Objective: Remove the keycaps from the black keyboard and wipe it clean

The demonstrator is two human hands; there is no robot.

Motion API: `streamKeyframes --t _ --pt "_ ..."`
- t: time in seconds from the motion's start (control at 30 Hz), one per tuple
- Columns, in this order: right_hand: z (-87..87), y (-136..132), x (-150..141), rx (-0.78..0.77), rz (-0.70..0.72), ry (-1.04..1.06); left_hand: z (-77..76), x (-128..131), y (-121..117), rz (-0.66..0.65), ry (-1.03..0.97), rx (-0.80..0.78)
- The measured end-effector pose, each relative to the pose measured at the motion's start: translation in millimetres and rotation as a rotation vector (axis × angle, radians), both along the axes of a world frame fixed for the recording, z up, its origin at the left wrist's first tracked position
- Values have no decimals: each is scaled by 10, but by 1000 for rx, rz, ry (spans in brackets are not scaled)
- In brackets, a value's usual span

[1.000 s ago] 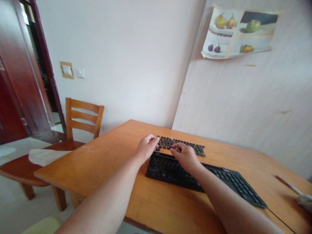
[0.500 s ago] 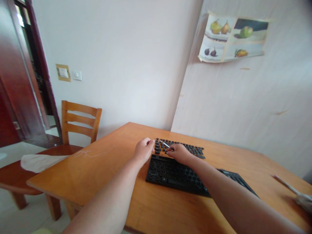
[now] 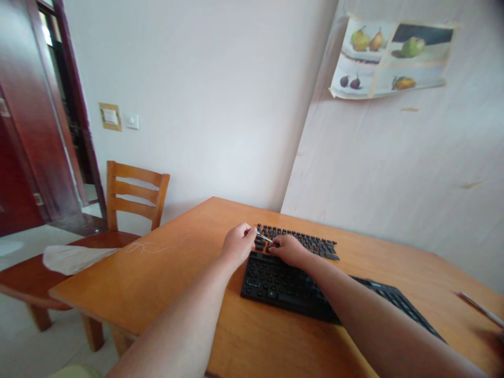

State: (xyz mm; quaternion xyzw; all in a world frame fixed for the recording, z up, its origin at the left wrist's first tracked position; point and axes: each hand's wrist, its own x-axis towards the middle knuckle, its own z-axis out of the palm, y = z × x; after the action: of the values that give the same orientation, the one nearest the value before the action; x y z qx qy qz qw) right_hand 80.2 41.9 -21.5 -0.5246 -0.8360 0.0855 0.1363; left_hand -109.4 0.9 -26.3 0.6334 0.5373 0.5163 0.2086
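A black keyboard (image 3: 299,289) lies on the wooden table (image 3: 177,273), most of its keycaps off. Behind it, rows of loose black keycaps (image 3: 307,244) are laid out on the tabletop. My left hand (image 3: 238,245) is curled at the left end of those keycaps, its fingertips pinched together on the tip of a thin metal tool (image 3: 264,237). My right hand (image 3: 289,249) is closed on the same tool and rests on the keyboard's far edge, next to the keycaps.
A wooden chair (image 3: 136,194) stands behind the table's left corner. A lower dark wooden table (image 3: 23,278) with a white cloth (image 3: 73,257) sits at the left. A fruit poster (image 3: 389,58) hangs on the right wall. A thin pale object (image 3: 480,310) lies at the table's right edge.
My right hand moved left along the keycap rows toward my left hand, which stayed closed at their left end. The metal tool now spans between both hands.
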Motion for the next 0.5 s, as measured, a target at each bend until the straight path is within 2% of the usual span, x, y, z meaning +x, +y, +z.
streamKeyframes --t 0.5 --pt "-1 -45 7 14 -1 57 -2 -2 -5 -13 24 -4"
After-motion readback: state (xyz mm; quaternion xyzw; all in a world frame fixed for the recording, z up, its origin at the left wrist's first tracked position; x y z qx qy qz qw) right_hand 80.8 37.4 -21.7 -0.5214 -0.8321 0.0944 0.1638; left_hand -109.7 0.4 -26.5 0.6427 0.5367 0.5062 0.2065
